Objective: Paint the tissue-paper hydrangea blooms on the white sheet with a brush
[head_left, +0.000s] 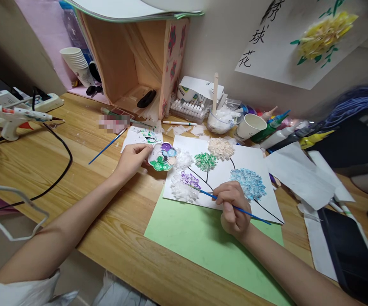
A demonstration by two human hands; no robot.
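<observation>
My left hand pinches the edge of a small flower-shaped paint palette holding purple, blue, green and peach paint. A thin blue paintbrush is gripped in my right hand. Its tip touches or hovers over a raised flower, partly purple and partly white, on the white paper. Other raised flowers there are green, peach, blue and white, with dark drawn stems. Under the white paper lies a green sheet.
A second paintbrush lies left of a paint-stained paper. Behind stand a paper cup, paint bottles and an open box. At left is a glue gun with a black cable. A phone lies at right.
</observation>
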